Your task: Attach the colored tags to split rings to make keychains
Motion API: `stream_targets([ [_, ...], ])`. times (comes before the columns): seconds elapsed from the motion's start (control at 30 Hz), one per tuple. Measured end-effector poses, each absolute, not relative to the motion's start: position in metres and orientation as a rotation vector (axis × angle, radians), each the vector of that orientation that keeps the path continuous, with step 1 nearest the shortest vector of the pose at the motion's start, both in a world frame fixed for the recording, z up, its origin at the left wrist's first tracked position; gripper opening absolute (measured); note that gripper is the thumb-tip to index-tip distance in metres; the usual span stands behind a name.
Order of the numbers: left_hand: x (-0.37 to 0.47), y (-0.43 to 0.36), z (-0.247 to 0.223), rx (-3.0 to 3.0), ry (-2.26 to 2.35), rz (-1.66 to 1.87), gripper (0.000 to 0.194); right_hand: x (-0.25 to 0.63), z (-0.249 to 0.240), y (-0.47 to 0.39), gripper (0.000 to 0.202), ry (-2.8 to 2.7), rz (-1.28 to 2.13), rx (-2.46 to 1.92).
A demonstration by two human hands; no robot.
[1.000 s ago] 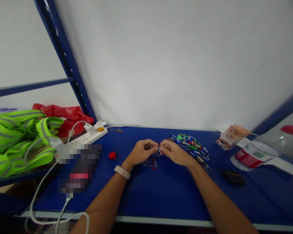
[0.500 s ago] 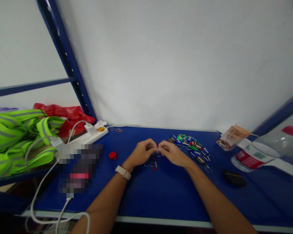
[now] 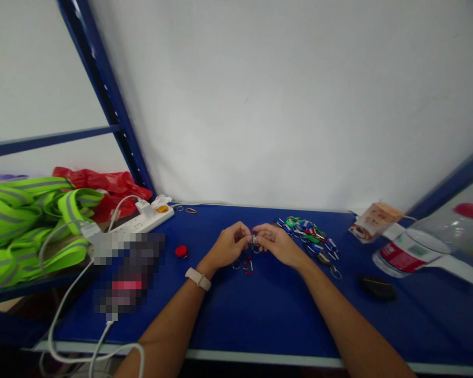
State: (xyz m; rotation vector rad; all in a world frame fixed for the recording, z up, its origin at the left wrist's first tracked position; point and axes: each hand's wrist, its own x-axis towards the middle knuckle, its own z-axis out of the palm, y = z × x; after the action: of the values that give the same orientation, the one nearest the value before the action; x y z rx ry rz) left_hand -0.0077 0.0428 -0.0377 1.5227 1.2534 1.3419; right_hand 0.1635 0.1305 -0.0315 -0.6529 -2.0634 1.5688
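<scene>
My left hand [image 3: 232, 244] and my right hand [image 3: 278, 244] meet over the middle of the blue table. Their fingertips pinch a small silver key ring [image 3: 255, 248] from both sides; the finer metal parts at the fingertips are too small to make out. Just below my fingers hangs or lies a red carabiner [image 3: 248, 266]; I cannot tell whether it joins the ring. Another key ring [image 3: 236, 264] is beside my left hand. To the right of my right hand lies a heap of blue, green and red keychains with carabiners [image 3: 308, 237].
A red round keychain piece [image 3: 182, 252] lies left of my hands, an orange carabiner [image 3: 191, 210] at the back. Leftward are a power strip [image 3: 142, 229], white cables and green reflective straps [image 3: 27, 220]. To the right stand a carton [image 3: 376, 221], a large bottle [image 3: 408, 252] and a black pouch [image 3: 377, 287].
My right fingers have shifted and loosened slightly, the index finger lifting a little. More of the key ring shows between the fingertips. The things on the table stay put.
</scene>
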Motion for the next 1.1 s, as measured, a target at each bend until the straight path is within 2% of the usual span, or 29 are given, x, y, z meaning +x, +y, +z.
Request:
stream_targets([
  [0.27,-0.009,0.044,-0.039,1.559,1.376,1.390,0.014,0.162,-0.033,0.134,0.035,-1.974,1.431,-0.715],
  [0.83,-0.011,0.045,-0.039,1.563,1.456,1.474,0.016,0.164,-0.031,0.141,0.038,-1.766,1.246,-0.768],
  [1.1,-0.011,0.045,-0.039,1.637,1.536,1.449,0.009,0.175,-0.022,0.150,0.037,-1.549,1.248,-0.787],
])
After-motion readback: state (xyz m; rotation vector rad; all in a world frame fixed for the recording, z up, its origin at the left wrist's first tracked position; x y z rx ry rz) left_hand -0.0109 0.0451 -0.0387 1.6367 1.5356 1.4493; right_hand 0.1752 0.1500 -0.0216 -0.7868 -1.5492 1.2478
